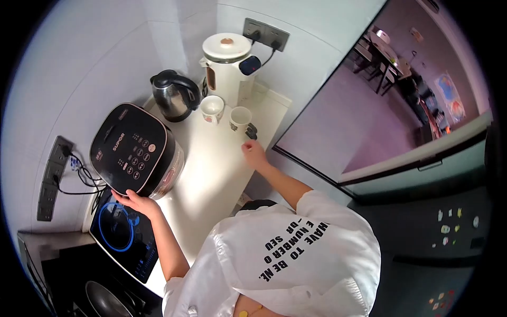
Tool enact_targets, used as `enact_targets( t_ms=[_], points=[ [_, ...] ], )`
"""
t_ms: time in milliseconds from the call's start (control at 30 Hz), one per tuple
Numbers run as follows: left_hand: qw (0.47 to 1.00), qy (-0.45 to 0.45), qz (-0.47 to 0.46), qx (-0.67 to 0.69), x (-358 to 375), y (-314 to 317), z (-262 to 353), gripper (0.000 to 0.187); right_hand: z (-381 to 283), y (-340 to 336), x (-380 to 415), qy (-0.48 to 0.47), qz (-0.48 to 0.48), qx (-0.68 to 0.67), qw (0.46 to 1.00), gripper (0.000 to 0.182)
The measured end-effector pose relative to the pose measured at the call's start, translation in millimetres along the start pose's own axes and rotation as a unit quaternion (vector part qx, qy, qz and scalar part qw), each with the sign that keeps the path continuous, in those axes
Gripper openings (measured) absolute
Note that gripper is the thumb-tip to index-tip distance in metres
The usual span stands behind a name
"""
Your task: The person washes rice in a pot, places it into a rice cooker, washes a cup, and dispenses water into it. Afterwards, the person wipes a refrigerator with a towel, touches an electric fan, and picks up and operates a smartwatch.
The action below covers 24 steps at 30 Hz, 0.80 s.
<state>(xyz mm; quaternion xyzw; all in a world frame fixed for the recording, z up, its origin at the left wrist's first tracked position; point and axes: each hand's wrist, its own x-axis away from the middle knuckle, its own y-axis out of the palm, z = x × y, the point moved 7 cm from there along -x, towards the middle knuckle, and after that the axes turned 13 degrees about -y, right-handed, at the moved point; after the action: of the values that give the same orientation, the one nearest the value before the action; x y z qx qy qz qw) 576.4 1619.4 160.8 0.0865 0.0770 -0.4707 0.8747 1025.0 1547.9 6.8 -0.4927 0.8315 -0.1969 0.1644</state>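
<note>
My left hand (138,205) rests against the lower side edge of a black-topped rice cooker (132,150), its fingers stretched out along it. The cooker's lid is down, and its panel has several round buttons. My right hand (254,153) is closed in a loose fist over the counter's edge, with nothing visible sticking out of it. Just beyond that hand stands a white mug (241,117) with a dark handle, apart from the fingers as far as I can see. A second white mug (212,109) with a printed pattern stands beside it.
A steel kettle (174,98) and a white lidded jug appliance (227,68) stand at the counter's back. An induction cooktop (124,232) with blue rings lies left of me. Wall sockets (54,179) with black cables are near the cooker. A black pan (108,298) sits lower left.
</note>
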Motion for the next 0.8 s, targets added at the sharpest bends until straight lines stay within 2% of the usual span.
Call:
enact_targets(
  t_ms=[33,67,133,167,233,267,433,533,633,800],
  points=[
    [1.0,-0.001,-0.01,0.002,0.8,1.8,2.5,0.063,3.5,-23.4,6.0,0.049,0.045,0.059,0.996,0.036],
    [1.0,-0.019,-0.009,0.017,1.3,1.1,2.3,0.062,5.7,-34.8,9.2,0.054,0.052,0.059,0.995,0.036],
    [0.999,-0.038,-0.011,0.033,1.4,2.8,1.5,0.062,-6.5,-64.5,7.8,-0.026,0.151,0.124,0.98,0.037],
    [0.998,-0.039,-0.018,0.046,1.6,2.8,1.6,0.062,-2.7,-66.2,2.4,-0.024,0.154,0.124,0.98,0.037],
    [0.997,-0.039,-0.025,0.057,3.5,1.6,3.1,0.062,0.6,-63.6,-13.4,-0.087,0.155,0.126,0.976,0.04],
    [0.996,-0.048,-0.03,0.071,4.1,2.5,2.8,0.062,-2.8,-63.1,-18.9,-0.086,0.156,0.125,0.976,0.04],
    [0.994,-0.064,-0.046,0.073,7.7,3.1,13.1,0.063,-8.8,-43.2,-41.8,-0.012,0.111,-0.028,0.993,0.04],
    [0.997,-0.054,-0.052,0.037,6.6,1.2,13.7,0.062,10.8,-32.6,-55.9,0.006,0.093,0.02,0.995,0.04],
    [0.997,-0.041,-0.058,0.017,5.1,-0.3,10.9,0.062,15.4,-19.7,-54.7,0.029,0.036,-0.02,0.999,0.04],
    [0.997,-0.049,-0.052,0.019,6.3,3.6,9.5,0.063,2.9,0.8,-50.5,-0.038,0.031,-0.078,0.996,0.039]
  ],
)
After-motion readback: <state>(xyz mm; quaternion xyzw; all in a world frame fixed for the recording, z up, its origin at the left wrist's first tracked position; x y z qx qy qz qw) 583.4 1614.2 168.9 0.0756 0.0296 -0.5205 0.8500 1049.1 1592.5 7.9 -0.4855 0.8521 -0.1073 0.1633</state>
